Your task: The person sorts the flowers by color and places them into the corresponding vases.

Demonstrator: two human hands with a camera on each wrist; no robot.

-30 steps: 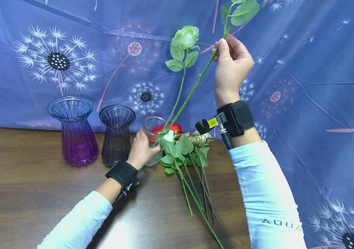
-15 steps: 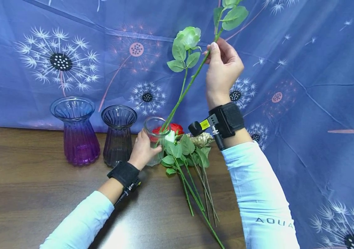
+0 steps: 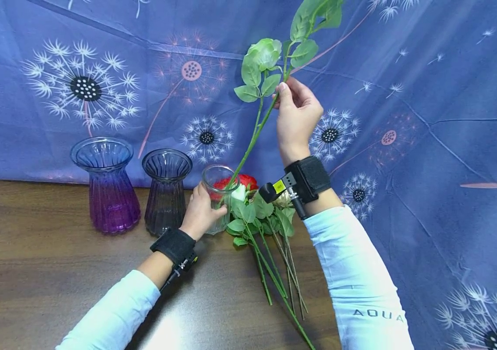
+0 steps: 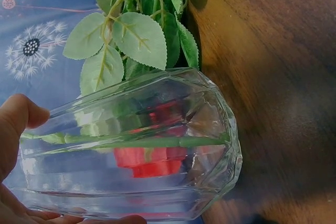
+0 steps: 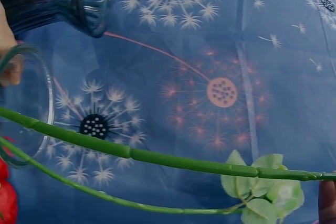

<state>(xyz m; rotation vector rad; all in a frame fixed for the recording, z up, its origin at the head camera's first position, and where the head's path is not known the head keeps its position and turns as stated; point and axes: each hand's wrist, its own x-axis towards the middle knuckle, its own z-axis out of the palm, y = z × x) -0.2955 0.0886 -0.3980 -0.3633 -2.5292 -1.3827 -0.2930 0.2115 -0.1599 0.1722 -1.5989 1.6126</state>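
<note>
My left hand grips a clear glass vase on the table, thumb and fingers around its side. One pale green rose stands in this vase, leaning right. My right hand pinches the long green stem of a second flower just below its leaves; its bloom is beyond the top of the head view. That stem slants down into the vase mouth. In the left wrist view, a stem reaches close to the vase's base. The right wrist view shows the held stem running to the rim.
Left of the clear vase stand a dark grey vase and a blue-purple vase. Right of it several flowers lie on the wooden table, with green leaves and a red bloom. A blue patterned cloth hangs behind.
My right hand has moved down and left with the flower, and its stem has slid deeper into the clear vase. The left hand stays on the vase.
</note>
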